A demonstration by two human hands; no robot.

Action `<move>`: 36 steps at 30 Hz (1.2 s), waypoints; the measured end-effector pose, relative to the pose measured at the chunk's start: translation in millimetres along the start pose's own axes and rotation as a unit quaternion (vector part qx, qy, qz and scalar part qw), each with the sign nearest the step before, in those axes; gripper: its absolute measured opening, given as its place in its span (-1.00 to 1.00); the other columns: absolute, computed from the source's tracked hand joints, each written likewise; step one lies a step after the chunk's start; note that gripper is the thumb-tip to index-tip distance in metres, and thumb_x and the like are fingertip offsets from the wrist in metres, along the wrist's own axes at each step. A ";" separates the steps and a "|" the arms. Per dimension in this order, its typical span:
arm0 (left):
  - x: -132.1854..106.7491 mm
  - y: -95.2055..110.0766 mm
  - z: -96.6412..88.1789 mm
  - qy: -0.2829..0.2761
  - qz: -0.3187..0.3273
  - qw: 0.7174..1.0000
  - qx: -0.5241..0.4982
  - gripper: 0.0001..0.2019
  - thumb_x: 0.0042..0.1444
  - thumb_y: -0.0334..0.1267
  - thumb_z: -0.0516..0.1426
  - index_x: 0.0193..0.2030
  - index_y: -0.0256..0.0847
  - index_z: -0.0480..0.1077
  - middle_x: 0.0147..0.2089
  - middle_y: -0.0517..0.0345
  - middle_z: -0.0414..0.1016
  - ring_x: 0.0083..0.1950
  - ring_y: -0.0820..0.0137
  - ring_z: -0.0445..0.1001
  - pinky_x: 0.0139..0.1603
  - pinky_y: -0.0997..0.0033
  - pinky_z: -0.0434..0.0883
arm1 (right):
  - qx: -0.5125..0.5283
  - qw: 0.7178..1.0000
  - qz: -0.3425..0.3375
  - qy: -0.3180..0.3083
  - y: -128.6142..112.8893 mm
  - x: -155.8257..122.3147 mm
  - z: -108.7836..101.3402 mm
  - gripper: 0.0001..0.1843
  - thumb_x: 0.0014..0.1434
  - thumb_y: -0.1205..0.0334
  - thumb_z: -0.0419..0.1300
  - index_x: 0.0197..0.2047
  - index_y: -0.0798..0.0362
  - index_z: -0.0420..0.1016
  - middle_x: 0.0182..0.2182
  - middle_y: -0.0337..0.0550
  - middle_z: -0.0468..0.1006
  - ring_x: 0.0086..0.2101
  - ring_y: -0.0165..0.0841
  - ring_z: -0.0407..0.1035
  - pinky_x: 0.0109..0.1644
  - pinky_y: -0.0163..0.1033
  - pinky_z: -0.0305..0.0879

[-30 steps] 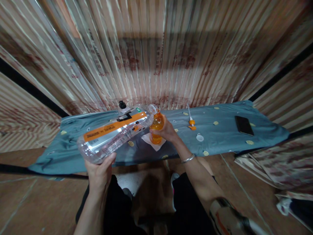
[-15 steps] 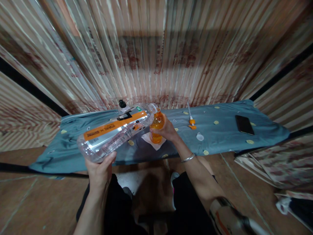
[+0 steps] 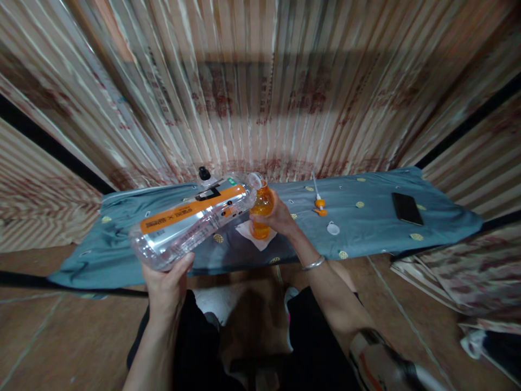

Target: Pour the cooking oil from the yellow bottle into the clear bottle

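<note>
My left hand (image 3: 169, 279) grips the base end of a large clear plastic bottle (image 3: 195, 220) with an orange and silver label. The bottle lies tilted in the air, its open mouth at the rim of a small orange bottle (image 3: 261, 209). Around that orange bottle's right side my right hand (image 3: 280, 214) is closed, holding it upright on a white tissue (image 3: 262, 243). Whether liquid is running between the two mouths is too small to tell. To the right lie an orange pump head with a tube (image 3: 320, 203) and a white round cap (image 3: 332, 228).
A blue-green patterned cloth (image 3: 358, 233) covers the narrow table. A black phone (image 3: 407, 208) lies at its right end. Behind the large bottle stands a bottle with a black pump top (image 3: 204, 174), mostly hidden. Striped curtains (image 3: 260, 81) hang close behind the table.
</note>
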State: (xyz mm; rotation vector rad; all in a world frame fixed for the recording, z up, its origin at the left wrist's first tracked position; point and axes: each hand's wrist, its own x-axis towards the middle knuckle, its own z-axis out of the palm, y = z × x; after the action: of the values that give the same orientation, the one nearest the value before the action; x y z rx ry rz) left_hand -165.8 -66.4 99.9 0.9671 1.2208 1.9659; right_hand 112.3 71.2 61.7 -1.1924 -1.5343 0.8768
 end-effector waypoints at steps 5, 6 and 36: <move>1.2 2.6 3.3 0.000 0.004 1.000 -0.006 -0.34 -0.29 -0.16 0.69 0.02 -0.13 0.68 -0.35 0.31 0.54 -0.45 0.51 0.30 -0.47 0.53 0.23 | 0.003 1.000 0.003 -0.003 0.5 0.8 0.1 0.00 -0.11 0.09 0.76 0.37 -0.14 0.52 0.28 0.02 0.82 0.29 0.12 0.73 0.48 0.24 0.62; 1.5 2.5 3.4 0.001 0.005 1.000 -0.005 -0.35 -0.29 -0.16 0.68 0.00 -0.13 0.67 -0.36 0.31 0.54 -0.44 0.51 0.30 -0.47 0.52 0.25 | 0.003 1.000 0.003 -0.002 0.8 1.1 0.4 0.00 -0.11 0.10 0.75 0.37 -0.13 0.52 0.27 0.02 0.82 0.29 0.11 0.72 0.49 0.24 0.62; -0.2 9.7 10.7 0.006 -0.014 0.999 -0.039 -0.29 -0.38 -0.29 0.68 -0.01 -0.16 0.62 -0.36 0.32 0.55 -0.45 0.52 0.28 -0.48 0.47 0.12 | 0.050 0.998 0.011 -0.031 2.7 5.4 -5.6 0.05 -0.14 0.04 0.74 0.39 -0.11 0.51 0.24 0.00 0.82 0.32 0.11 0.68 0.52 0.20 0.56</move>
State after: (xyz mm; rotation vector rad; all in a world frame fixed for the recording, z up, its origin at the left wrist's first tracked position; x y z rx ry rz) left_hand -158.0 -65.4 112.0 0.8967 1.1500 1.9854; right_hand 118.1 77.0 62.1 -1.1212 -1.5103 1.0030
